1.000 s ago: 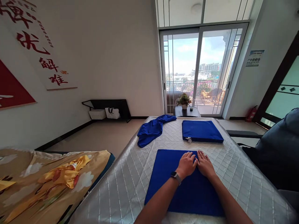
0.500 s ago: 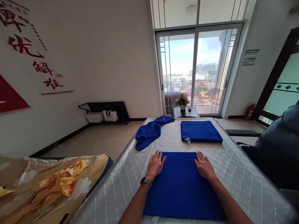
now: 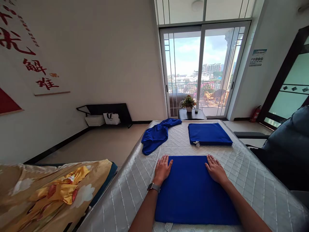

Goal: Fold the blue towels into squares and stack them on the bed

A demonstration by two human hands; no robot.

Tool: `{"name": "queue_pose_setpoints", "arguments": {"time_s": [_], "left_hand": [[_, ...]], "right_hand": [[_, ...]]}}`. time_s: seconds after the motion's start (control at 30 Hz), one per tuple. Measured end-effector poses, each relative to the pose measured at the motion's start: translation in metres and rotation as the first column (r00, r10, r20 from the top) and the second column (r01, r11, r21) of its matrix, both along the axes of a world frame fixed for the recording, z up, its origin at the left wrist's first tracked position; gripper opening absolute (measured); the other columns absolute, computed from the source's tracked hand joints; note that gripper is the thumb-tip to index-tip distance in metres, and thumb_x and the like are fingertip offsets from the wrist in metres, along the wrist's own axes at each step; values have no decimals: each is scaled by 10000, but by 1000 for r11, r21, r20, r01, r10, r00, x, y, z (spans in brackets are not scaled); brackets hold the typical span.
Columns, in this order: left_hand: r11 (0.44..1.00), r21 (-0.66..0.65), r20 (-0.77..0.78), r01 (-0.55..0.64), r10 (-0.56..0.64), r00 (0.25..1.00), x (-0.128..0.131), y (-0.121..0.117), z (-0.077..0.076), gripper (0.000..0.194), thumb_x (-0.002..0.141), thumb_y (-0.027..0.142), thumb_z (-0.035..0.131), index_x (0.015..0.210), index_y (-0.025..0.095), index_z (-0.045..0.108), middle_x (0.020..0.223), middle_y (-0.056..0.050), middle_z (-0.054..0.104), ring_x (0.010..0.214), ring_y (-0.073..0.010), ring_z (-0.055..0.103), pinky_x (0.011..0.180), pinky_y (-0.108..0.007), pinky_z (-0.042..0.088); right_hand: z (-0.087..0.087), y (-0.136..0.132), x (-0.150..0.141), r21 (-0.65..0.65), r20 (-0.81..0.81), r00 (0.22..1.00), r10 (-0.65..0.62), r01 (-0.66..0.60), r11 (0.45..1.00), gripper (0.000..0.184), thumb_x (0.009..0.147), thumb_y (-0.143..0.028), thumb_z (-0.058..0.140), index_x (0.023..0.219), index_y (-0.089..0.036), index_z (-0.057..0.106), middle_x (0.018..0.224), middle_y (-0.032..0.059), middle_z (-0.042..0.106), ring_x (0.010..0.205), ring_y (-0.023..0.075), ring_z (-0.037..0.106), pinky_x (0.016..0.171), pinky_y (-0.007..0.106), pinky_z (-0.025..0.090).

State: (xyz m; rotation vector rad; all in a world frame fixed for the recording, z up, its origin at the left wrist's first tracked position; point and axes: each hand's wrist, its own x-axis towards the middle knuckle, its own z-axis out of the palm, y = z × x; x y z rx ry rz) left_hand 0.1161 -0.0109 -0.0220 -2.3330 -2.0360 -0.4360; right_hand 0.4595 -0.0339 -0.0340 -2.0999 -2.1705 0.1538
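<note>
A blue cloth (image 3: 193,190), folded into a flat rectangle, lies on the quilted mattress (image 3: 125,196) in front of me. My left hand (image 3: 163,169) rests flat at its far left corner, fingers stretched forward, a watch on the wrist. At the far right corner my right hand (image 3: 216,169) lies flat too, its fingers slightly spread. A small white tag (image 3: 168,227) pokes out under the near edge. Beyond it, to the right, sits a stack of folded blue cloth (image 3: 210,133) with a white label. Further left is a crumpled blue cloth (image 3: 156,135).
On the left stands another bed with a patterned yellow blanket (image 3: 55,193). A dark padded chair (image 3: 285,148) is close on the right. Behind the mattress, a small table (image 3: 191,114) bears a potted plant (image 3: 189,102) before the sliding glass door (image 3: 183,71).
The view has turned slightly, shifting the mattress scene a little right in the picture. Both hands stay flat at the folded cloth's far corners.
</note>
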Motion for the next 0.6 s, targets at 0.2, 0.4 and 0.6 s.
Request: {"name": "queue_pose_setpoints", "arguments": {"time_s": [0.2, 0.4, 0.6], "left_hand": [[998, 24, 28, -57, 56, 998, -19, 4, -1, 598, 1036, 507, 298, 1477, 150, 489, 1569, -132, 434, 1487, -276, 344, 1228, -495, 257], [991, 112, 102, -75, 64, 993, -25, 9, -4, 508, 1035, 435, 330, 1372, 161, 594, 1494, -141, 541, 1436, -274, 435, 1191, -487, 336], [984, 173, 124, -49, 27, 992, -24, 12, 0, 465, 1026, 328, 321, 1301, 133, 641, 1409, -141, 623, 1372, -240, 514, 1177, -420, 372]], "right_hand": [[-4, 1, 2, 24, -14, 1000, 14, -13, 1000, 665, 1015, -440, 203, 1596, -118, 242, 1668, 64, 193, 1544, 192, 127, 1250, 414, 109], [-8, 3, 5, 38, -65, 998, 26, -23, 999, 666, 1013, -435, 194, 1588, -107, 266, 1665, 67, 205, 1543, 187, 131, 1252, 420, 115], [-16, 8, 13, 155, -256, 966, 38, 2, 988, 670, 1002, -436, 219, 1550, -76, 358, 1627, 109, 322, 1521, 192, 230, 1252, 394, 171]]}}
